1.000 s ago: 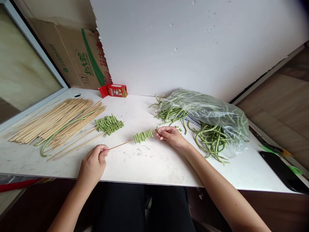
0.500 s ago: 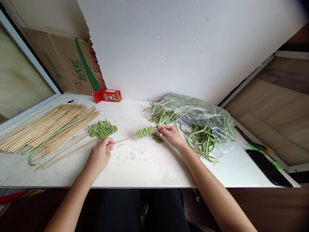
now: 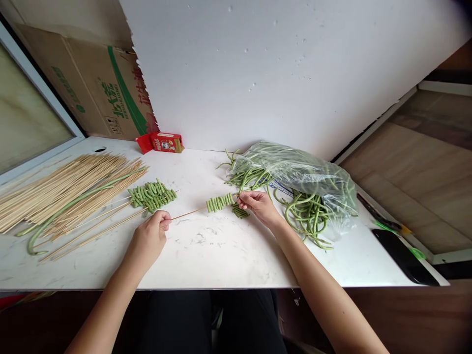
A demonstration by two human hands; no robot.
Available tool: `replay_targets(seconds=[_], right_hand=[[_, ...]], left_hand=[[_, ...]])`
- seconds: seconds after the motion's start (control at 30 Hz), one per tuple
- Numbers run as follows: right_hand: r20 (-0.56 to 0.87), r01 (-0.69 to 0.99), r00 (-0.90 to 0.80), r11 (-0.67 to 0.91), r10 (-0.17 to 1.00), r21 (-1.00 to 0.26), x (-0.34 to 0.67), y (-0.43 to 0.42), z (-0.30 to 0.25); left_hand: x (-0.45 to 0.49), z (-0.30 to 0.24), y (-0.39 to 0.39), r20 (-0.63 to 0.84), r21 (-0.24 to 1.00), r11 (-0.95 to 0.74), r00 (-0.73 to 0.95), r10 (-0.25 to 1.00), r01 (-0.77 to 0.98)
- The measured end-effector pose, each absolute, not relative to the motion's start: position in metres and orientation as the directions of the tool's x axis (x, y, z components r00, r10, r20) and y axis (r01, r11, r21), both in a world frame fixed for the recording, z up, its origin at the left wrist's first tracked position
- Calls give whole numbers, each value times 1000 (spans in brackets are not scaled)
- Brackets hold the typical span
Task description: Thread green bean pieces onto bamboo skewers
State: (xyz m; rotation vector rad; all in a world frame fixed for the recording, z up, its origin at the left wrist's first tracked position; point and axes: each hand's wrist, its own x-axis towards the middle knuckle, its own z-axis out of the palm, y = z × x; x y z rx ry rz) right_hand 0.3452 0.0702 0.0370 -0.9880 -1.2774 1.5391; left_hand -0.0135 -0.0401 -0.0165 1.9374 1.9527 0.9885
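Above a white tabletop (image 3: 221, 265), I am holding a thin skewer (image 3: 186, 215) between my two hands, its long axis slanting rightward and slightly away from me. My left hand (image 3: 150, 236) is pinching the bare end, while a row of green bean pieces (image 3: 220, 202) is sitting crosswise on the skewer, just beside my nearer right hand (image 3: 260, 207), which is pinching at the tip; whether it also holds another piece, I cannot tell.
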Motion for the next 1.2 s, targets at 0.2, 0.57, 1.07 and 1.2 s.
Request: replay_targets(seconds=[0.2, 0.57, 1.07, 1.2], right_hand=[[-6, -93, -294, -34, 956, -995, 346, 70, 37], [8, -35, -304, -3, 953, -999, 347, 69, 35], [-2, 9, -305, 1, 952, -1000, 345, 67, 36], [-12, 21, -304, -6, 953, -1000, 345, 67, 35]], left_hand=[[-12, -14, -40, 311, 598, -97, -119, 943, 795], [-7, -5, -42, 313, 576, -81, -128, 941, 813], [-4, -2, -42, 333, 600, -104, -130, 934, 793], [-5, -2, -42, 332, 590, -104, -123, 935, 801]])
